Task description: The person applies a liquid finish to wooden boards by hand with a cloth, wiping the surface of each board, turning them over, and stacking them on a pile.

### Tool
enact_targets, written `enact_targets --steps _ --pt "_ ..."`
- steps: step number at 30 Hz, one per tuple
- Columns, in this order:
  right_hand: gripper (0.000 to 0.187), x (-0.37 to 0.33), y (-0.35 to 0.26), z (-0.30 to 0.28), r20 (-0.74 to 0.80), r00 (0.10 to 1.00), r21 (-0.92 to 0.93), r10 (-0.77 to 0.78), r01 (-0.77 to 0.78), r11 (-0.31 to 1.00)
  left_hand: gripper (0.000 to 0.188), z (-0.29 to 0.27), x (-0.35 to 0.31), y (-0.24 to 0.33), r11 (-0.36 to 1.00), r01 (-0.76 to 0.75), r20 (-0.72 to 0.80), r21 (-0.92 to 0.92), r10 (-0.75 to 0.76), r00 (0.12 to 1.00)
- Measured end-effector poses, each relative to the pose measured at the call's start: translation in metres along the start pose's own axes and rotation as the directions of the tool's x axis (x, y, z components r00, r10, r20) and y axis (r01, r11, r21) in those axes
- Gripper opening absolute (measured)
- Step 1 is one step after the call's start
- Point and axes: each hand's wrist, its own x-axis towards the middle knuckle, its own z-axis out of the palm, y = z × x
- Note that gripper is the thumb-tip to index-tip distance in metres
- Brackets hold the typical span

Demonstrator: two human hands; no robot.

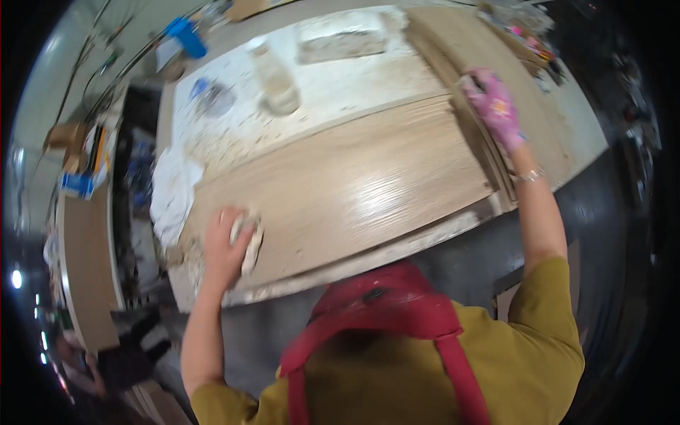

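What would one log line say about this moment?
left hand: presses cloth on wood panel | right hand: gloved, on panel edge

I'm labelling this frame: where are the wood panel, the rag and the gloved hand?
wood panel (354, 184), head view, middle of its face
rag (249, 244), head view, part under the left hand
right hand (496, 110), head view, back of pink glove

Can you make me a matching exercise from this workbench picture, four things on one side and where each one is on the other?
Things:
1. left hand
2. right hand
3. clear plastic bottle
4. white rag

Places:
A. hanging over the bench's left edge
B. pressing a pale cloth pad on the wood-grain panel
C. standing on the speckled white benchtop behind the panel
D. in a pink glove on the stacked strips at the panel's right end

Pairs: 1-B, 2-D, 3-C, 4-A
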Motion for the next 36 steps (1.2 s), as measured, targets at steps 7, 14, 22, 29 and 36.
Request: enact_targets --steps 7,14,22,29,36 --pt "0.022 -0.091 -0.209 -0.006 0.195 0.957 0.413 -0.217 0.12 0.903 0.028 -0.008 0.044 -0.072 0.949 -0.257 -0.133 0.184 0.284 0.95" --pt "0.022 -0.159 -0.395 0.067 0.163 0.698 0.482 -0.697 0.56 0.674 0.029 0.005 0.041 -0.09 0.959 -0.254 -0.196 0.125 0.275 0.941" --pt "0.024 -0.173 -0.403 0.075 0.329 0.708 0.297 -0.625 0.551 0.78 0.034 0.005 0.035 -0.094 0.97 -0.212 -0.178 0.117 0.23 0.957" --pt "0.013 -0.195 -0.397 0.079 0.181 0.766 0.077 -0.617 0.614 0.785 0.028 0.01 0.046 -0.086 0.951 -0.28 -0.221 0.132 0.304 0.927" --pt "0.022 -0.199 -0.29 0.033 0.184 0.966 -0.14 -0.179 0.206 0.968 0.026 -0.004 0.038 -0.088 0.958 -0.28 -0.17 0.064 0.287 0.943"
